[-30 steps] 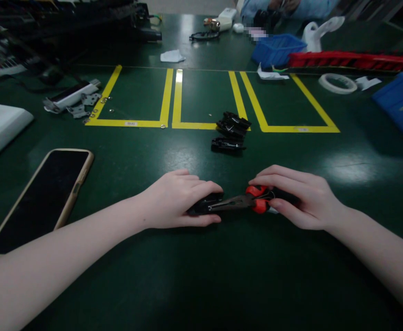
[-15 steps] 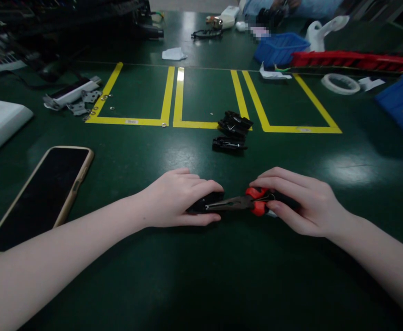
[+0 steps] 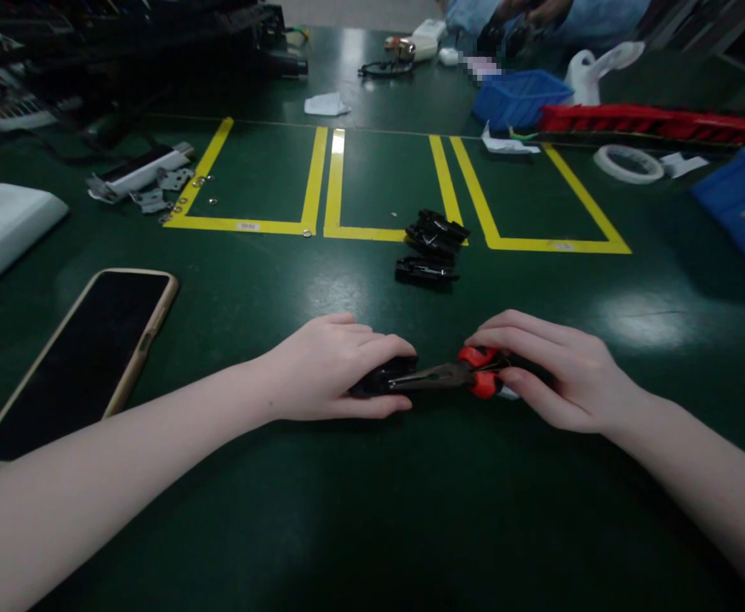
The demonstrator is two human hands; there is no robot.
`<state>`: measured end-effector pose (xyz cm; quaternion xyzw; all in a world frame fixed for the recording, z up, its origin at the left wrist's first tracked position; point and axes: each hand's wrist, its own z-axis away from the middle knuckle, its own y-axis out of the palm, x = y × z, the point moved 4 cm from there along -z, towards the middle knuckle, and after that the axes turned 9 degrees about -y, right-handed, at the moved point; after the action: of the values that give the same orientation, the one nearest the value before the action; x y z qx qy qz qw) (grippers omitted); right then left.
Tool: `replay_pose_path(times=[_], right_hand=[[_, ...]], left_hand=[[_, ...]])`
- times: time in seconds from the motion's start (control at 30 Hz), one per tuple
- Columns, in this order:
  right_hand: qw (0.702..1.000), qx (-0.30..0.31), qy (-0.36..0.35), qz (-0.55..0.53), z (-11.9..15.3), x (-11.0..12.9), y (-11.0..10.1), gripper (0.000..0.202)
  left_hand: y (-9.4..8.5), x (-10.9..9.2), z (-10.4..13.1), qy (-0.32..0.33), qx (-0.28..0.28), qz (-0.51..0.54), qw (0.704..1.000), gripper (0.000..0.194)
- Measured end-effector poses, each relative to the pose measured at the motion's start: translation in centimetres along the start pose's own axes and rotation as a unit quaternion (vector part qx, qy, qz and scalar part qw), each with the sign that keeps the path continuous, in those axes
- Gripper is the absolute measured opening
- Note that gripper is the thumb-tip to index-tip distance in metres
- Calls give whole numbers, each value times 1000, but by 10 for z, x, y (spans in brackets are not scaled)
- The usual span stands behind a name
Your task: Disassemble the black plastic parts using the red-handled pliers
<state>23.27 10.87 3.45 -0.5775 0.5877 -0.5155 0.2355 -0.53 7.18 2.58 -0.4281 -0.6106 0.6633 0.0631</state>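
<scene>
My left hand [image 3: 347, 365] is closed around a small black plastic part [image 3: 382, 376], which is mostly hidden under the fingers. In my right hand [image 3: 551, 370] are needle-nose pliers [image 3: 440, 376] with red and black handles. Their long jaws point left, and the tips meet the black part between my left thumb and fingers. Whether the tips pinch it I cannot tell. Beyond my hands, several similar black plastic parts [image 3: 433, 246] lie in a loose heap over the yellow tape.
A phone [image 3: 79, 357] lies left, by my forearm. Yellow tape [image 3: 251, 226] marks bays on the green table. Metal parts [image 3: 146, 174] sit back left; blue bins [image 3: 519, 100], a tape roll [image 3: 628, 163] and a red strip [image 3: 659, 121] lie right. A person's hands [image 3: 538, 15] show at the far side.
The whole view has shifted slightly. My hands keep the same hold on the black part and the pliers, with hardly any movement between them.
</scene>
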Motion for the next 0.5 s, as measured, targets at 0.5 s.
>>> replay_pose_path(times=[0.5], right_hand=[[998, 8, -36, 46, 2, -2, 2, 34]], left_hand=[[-3, -1, -2, 1, 11, -8, 1000, 39]])
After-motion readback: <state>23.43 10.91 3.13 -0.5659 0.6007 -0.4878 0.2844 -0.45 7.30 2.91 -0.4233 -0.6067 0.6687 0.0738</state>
